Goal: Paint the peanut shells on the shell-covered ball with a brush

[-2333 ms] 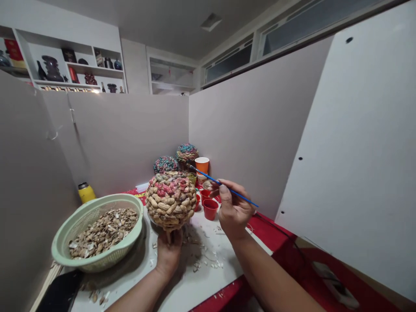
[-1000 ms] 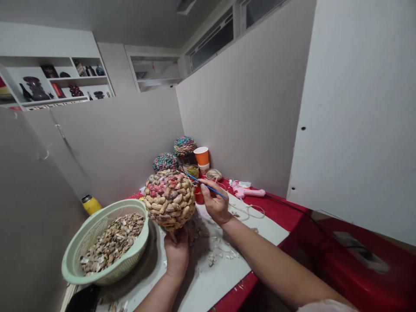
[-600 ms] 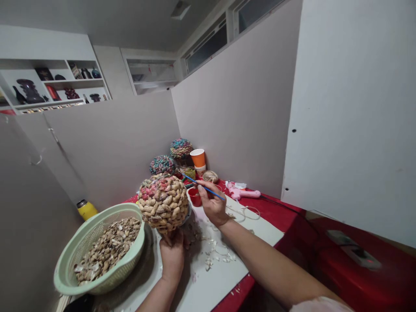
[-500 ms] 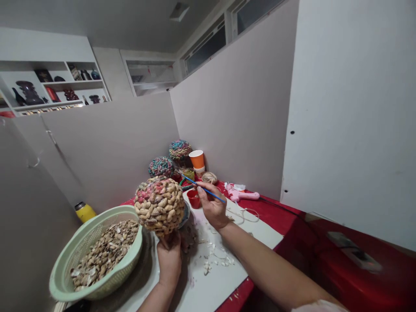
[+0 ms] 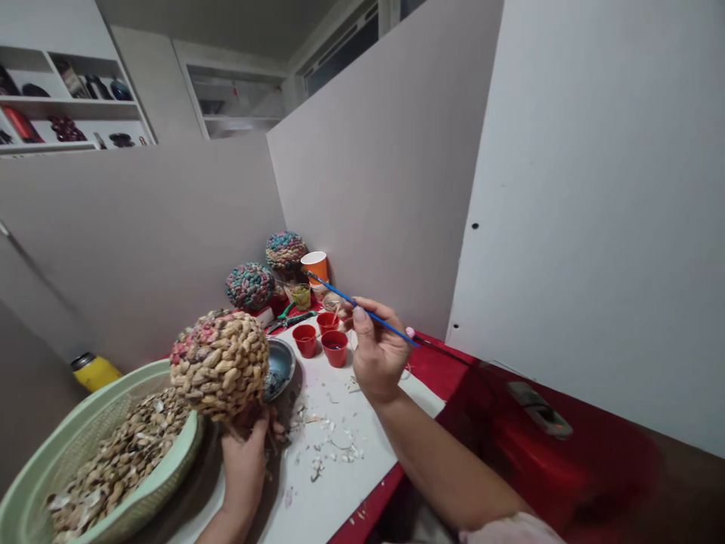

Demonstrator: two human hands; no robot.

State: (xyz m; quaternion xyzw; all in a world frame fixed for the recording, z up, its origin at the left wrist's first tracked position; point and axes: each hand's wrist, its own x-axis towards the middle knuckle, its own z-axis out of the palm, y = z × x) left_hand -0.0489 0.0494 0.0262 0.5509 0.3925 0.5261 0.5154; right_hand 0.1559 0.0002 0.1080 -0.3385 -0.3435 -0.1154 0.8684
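Note:
My left hand (image 5: 248, 446) is closed around the underside of a ball covered in peanut shells (image 5: 226, 370); what exactly the fingers grip there is partly hidden. Patches of pink and purple paint colour the ball's upper left, while the rest is bare shell. In my right hand (image 5: 379, 347) a thin blue paintbrush (image 5: 368, 305) is pinched, its dark tip pointing up and left, apart from the ball. Below the brush stand three small red cups (image 5: 334, 349), at least one with dark liquid inside. Beside the ball lies a blue-grey bowl (image 5: 280, 370) with dark contents.
A green basket (image 5: 189, 446) full of peanut shells stands at left, near a yellow bottle (image 5: 95, 372). Two painted shell balls (image 5: 250, 286), green-handled pliers (image 5: 290, 320) and an orange cup (image 5: 316, 264) sit at the back. Shell bits litter the white board (image 5: 362, 431). A power strip (image 5: 539, 409) lies right.
The view has turned right and down, so things sit further left. My right hand with the paintbrush has moved away from the ball, and more red cups show. Both grips are kept.

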